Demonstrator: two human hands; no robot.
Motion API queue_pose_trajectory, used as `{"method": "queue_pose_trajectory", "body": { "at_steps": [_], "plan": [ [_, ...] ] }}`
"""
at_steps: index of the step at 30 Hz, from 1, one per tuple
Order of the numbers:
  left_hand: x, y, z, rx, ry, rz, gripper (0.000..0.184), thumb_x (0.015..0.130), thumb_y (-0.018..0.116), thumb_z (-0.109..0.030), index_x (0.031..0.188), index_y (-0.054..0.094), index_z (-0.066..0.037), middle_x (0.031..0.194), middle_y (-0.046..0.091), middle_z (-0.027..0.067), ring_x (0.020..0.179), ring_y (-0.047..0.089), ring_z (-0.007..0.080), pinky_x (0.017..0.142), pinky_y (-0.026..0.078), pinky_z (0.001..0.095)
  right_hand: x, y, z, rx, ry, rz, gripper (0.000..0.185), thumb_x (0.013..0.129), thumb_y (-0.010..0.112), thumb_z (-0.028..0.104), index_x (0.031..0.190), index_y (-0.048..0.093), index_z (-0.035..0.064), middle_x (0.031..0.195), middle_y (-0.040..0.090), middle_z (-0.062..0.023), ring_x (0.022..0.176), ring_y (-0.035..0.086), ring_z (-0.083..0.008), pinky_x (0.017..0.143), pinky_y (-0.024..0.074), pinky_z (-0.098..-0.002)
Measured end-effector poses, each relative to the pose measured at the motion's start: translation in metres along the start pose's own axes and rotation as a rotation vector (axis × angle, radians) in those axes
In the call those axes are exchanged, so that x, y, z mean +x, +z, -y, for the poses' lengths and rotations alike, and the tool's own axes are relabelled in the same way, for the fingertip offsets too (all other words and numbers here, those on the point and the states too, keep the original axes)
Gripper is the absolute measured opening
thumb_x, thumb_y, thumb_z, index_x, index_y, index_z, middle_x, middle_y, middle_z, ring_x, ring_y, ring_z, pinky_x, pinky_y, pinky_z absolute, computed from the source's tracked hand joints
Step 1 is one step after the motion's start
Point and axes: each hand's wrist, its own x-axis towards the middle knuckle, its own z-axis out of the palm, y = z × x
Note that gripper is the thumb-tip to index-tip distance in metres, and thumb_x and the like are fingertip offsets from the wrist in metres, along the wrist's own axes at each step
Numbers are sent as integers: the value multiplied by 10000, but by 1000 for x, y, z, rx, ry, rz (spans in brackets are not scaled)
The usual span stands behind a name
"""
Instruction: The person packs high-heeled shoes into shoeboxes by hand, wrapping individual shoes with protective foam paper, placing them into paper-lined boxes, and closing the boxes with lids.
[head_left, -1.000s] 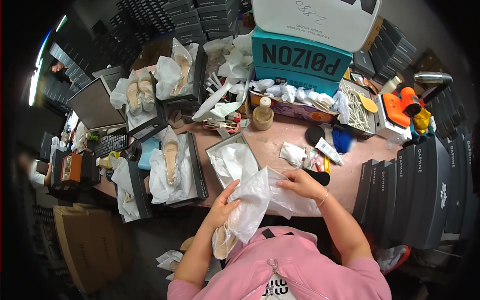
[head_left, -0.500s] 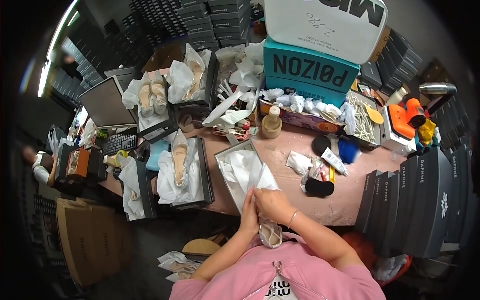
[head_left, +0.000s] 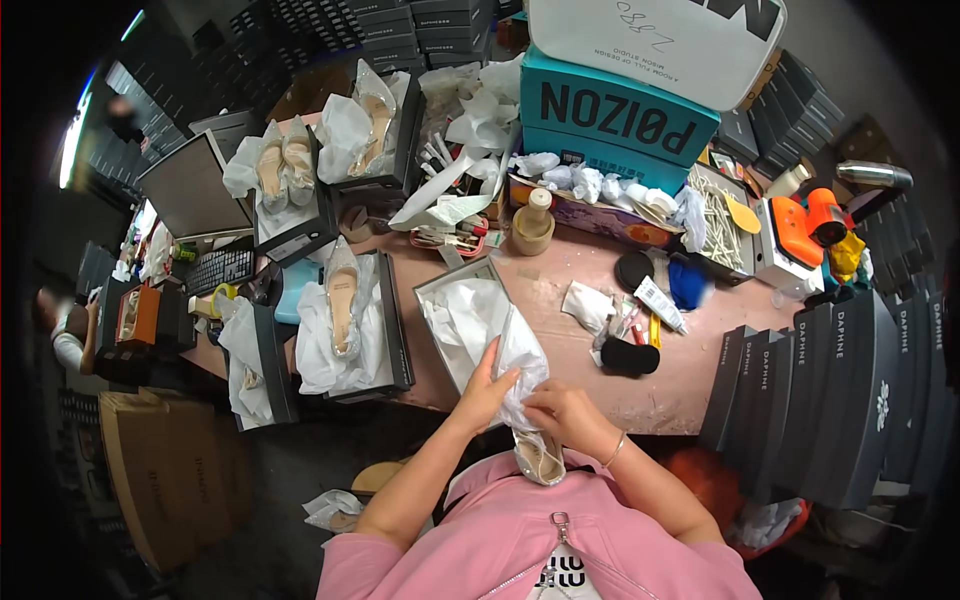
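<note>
Close to my body, a flat shoe (head_left: 540,458) points toward me, its far part wrapped in thin white tissue (head_left: 524,352). My left hand (head_left: 485,390) holds the left side of the wrapping, thumb and fingers pressed against it. On the right side, my right hand (head_left: 565,412) pinches the tissue near the shoe's opening, its fingertips bent inward. Just beyond my hands lies an open shoebox (head_left: 432,330) lined with white paper. Left of it stands another open box (head_left: 398,345) with a pale shoe (head_left: 343,300) on paper.
Upright dark shoeboxes (head_left: 835,390) line the right side. A teal box (head_left: 615,120) stands at the back, behind a wooden-looking bottle (head_left: 533,225). A black pad (head_left: 630,357) and a tube (head_left: 660,305) lie on the pink table (head_left: 560,275). Another person (head_left: 72,335) is at far left.
The tissue, spread between my hands a second ago, is now gathered around the shoe. Since half a second ago my right hand has moved nearer me along the wrapping.
</note>
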Motion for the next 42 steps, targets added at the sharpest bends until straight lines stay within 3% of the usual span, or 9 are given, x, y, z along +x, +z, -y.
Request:
{"method": "queue_pose_trajectory", "body": {
  "at_steps": [7,14,17,22,28,33,36,38,42],
  "plan": [
    [6,-8,6,190,175,-35,617,914,511,-59,1452,214,-8,1336,466,161,1189,471,208,994,381,300,46,13,-9,-403,-143,-626,579,782,625,43,1316,406,89,1120,527,-219,982,550,-404,794,474,-430],
    [20,-4,31,589,365,-166,642,905,537,-93,1447,212,16,1368,413,176,1241,429,224,1016,363,325,80,26,-57,0,87,-370,661,800,608,50,1389,310,53,1111,531,-281,996,537,-439,844,459,-458],
    [6,6,11,786,394,-275,624,903,520,-80,1443,225,19,1339,441,186,1213,457,222,1004,373,329,64,4,-52,191,-156,-218,641,798,607,79,1372,327,21,1104,544,-279,962,566,-424,822,471,-437],
    [14,14,21,467,89,-303,632,880,502,-57,1442,225,25,1316,454,245,1200,485,270,993,385,342,58,-1,-53,54,-108,-232,644,804,607,72,1384,334,9,1121,563,-231,937,589,-339,813,472,-364],
    [-2,36,9,763,566,-439,745,751,585,12,1425,268,30,1264,498,264,1145,544,313,950,431,349,52,-6,-62,177,-3,-59,684,792,622,83,1394,310,-6,1102,571,-209,850,590,-270,741,478,-326],
    [10,44,27,605,423,-608,616,767,552,3,1364,397,13,1174,566,267,1060,595,352,899,467,371,42,-25,-44,112,-200,-26,654,770,588,24,1373,337,-15,1091,576,-203,898,603,-229,773,481,-309],
    [8,56,16,466,313,-588,624,766,572,-1,1366,401,3,1169,572,263,1036,611,337,879,479,369,42,-26,-54,171,-106,-54,668,779,613,74,1370,323,-40,1193,529,-288,1087,562,-386,898,459,-389],
    [-5,67,9,696,762,-615,638,757,579,18,1370,402,-3,1182,580,240,1082,602,282,881,481,340,39,-28,-50,193,-57,-70,660,766,596,1,1372,336,-17,1102,577,-196,986,602,-239,852,469,-331],
    [-12,49,1,690,592,-575,651,747,579,34,1371,397,-5,1183,583,240,1095,598,296,891,482,349,37,-19,-48,208,-214,-86,610,783,577,-4,1353,361,-11,1093,586,-187,971,606,-241,843,472,-328]
  ]
}}
